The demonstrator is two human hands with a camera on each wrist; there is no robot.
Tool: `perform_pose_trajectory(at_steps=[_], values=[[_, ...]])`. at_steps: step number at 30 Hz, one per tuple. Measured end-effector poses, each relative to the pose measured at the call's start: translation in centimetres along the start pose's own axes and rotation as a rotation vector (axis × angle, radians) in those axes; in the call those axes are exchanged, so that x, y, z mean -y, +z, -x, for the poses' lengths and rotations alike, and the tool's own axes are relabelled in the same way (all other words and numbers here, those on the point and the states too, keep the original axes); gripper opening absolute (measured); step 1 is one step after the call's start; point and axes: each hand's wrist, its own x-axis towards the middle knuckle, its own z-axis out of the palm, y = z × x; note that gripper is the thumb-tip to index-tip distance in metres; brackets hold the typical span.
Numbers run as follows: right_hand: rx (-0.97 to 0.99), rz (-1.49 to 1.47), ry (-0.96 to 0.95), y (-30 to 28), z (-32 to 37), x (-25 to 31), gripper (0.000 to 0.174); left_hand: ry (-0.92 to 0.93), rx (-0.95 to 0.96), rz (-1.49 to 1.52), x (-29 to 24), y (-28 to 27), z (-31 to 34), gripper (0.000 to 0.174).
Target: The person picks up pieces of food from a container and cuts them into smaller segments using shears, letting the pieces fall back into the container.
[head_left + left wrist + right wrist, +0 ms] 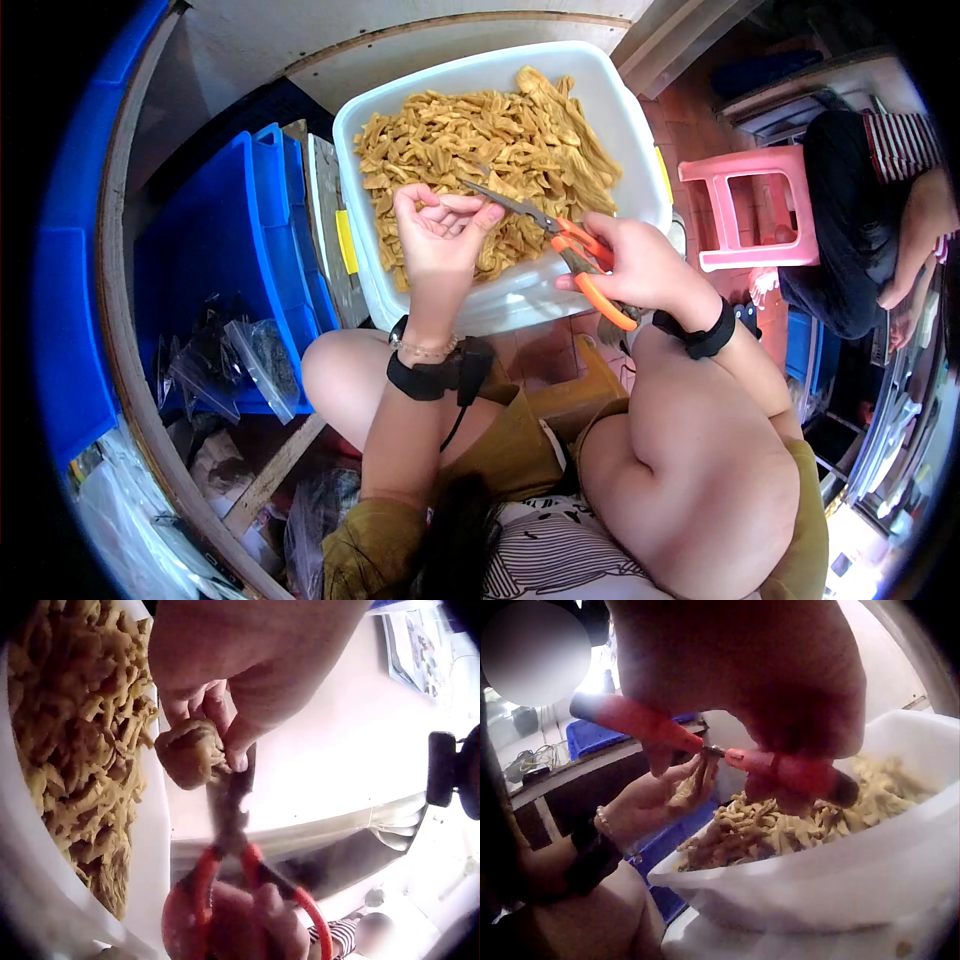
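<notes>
My left hand (pixel 440 235) is over the front of a white tub (pixel 640 150) filled with wrinkled yellow-brown strips (pixel 440 135). Between its thumb and fingers it pinches one folded yellow-brown piece (pixel 187 756), best seen in the left wrist view. My right hand (pixel 645 262) grips orange-handled scissors (pixel 603 300) with the handles spread. Their metal blades point left toward the left fingertips; in the left wrist view they overlap the edge of the pinched piece beside the thumb. A larger bunch of long strips (pixel 570 130) lies at the tub's right side.
Blue crates (pixel 215 235) stand to the left, with clear plastic bags (pixel 265 360) near them. A pink stool (pixel 750 205) stands at the right, close to another seated person (pixel 850 220). My bent knees flank the near side of the tub.
</notes>
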Motion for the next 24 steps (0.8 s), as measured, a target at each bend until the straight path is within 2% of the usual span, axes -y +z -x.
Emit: perform_pose_trajectory(at_steps=[2,8,10,15,17,19,21,24], values=[[0.003,-0.006,0.004,-0.2,0.1,0.0,0.055,-0.097,0.005,-0.04,0.0,-0.3,-0.1,0.052],[-0.087,0.053,-0.048,-0.1,0.3,-0.6,0.052,-0.089,-0.017,-0.068,0.5,-0.9,-0.4,0.051],[-0.108,0.063,-0.07,0.0,0.3,-0.6,0.045,-0.082,-0.036,-0.099,0.7,-0.9,-0.4,0.05],[-0.117,-0.022,-0.04,1.0,-0.4,-0.8,0.046,-0.106,-0.026,-0.217,1.4,-0.1,-0.1,0.048],[-0.11,-0.041,-0.031,1.0,-0.4,-0.8,0.048,-0.142,-0.056,-0.137,1.3,0.5,0.2,0.046],[-0.217,-0.086,-0.006,1.0,-0.3,-1.3,0.042,-0.137,-0.06,-0.089,0.8,0.2,0.0,0.041],[-0.227,-0.091,-0.03,0.6,-0.2,-1.8,0.042,-0.142,-0.1,0.127,-0.1,-0.5,-0.5,0.036],[-0.216,-0.056,-0.052,-0.2,0.2,-1.7,0.044,-0.153,-0.18,0.203,-1.4,-1.0,-0.8,0.031]])
